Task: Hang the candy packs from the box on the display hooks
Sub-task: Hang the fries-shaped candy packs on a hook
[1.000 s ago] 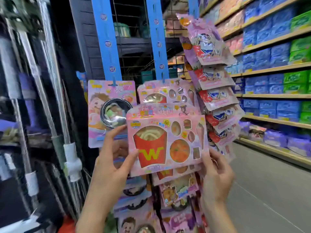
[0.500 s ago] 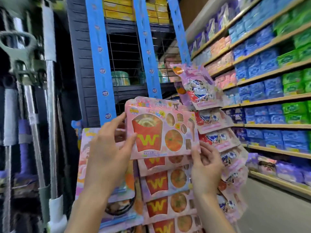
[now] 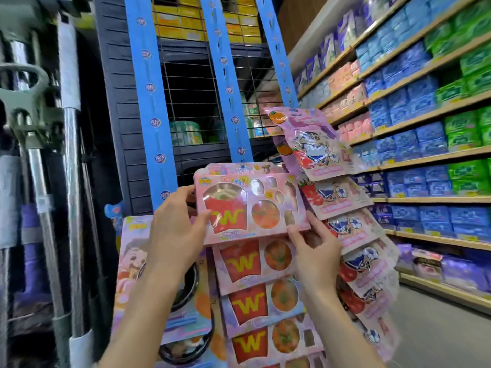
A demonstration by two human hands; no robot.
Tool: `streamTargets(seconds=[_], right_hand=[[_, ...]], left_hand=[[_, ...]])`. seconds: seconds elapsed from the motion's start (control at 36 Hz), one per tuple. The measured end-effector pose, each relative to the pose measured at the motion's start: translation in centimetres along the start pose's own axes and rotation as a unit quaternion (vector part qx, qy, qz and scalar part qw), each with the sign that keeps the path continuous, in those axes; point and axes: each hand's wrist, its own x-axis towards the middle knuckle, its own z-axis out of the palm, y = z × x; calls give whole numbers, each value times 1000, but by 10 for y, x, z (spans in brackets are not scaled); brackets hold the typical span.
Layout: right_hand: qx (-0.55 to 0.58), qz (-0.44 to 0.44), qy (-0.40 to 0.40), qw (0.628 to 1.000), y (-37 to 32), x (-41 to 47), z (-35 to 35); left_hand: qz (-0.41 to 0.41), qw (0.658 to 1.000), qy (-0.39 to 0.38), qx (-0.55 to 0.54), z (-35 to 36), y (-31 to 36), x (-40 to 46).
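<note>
I hold a pink candy pack [image 3: 252, 200] with a red fries box marked W up against the middle blue hanging strip [image 3: 228, 88]. My left hand [image 3: 175, 229] grips its left edge, and my right hand [image 3: 316, 251] supports its lower right corner. Its top edge lies at the strip's lower visible end; the hook is hidden behind the pack. Below it, several identical W packs [image 3: 255, 301] hang in a column. The box is not in view.
Another blue strip [image 3: 151, 102] at left carries cartoon-face packs [image 3: 135, 261]. A right strip holds pouch packs [image 3: 316, 144] fanning outward. Metal poles [image 3: 71, 181] stand at far left. Store shelves [image 3: 425, 123] of blue and green goods line the right, with aisle floor [image 3: 438, 328] below.
Both hands have raised the W pack upward along the middle strip, above the hanging column. The view has tilted up, showing more of the strips and the yellow boxes on top.
</note>
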Motion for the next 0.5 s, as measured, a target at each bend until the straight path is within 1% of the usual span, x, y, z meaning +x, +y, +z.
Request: streamTargets(seconds=[0.28, 0.42, 0.5], right_hand=[[-33, -46, 35, 998, -8, 17, 13], [-59, -47, 39, 996, -8, 24, 15], [-67, -47, 40, 996, -9, 27, 13]], left_hand=[[13, 1000, 10, -1, 9, -1, 20], [12, 1000, -16, 18, 11, -3, 27], [1, 1000, -28, 11, 11, -3, 28]])
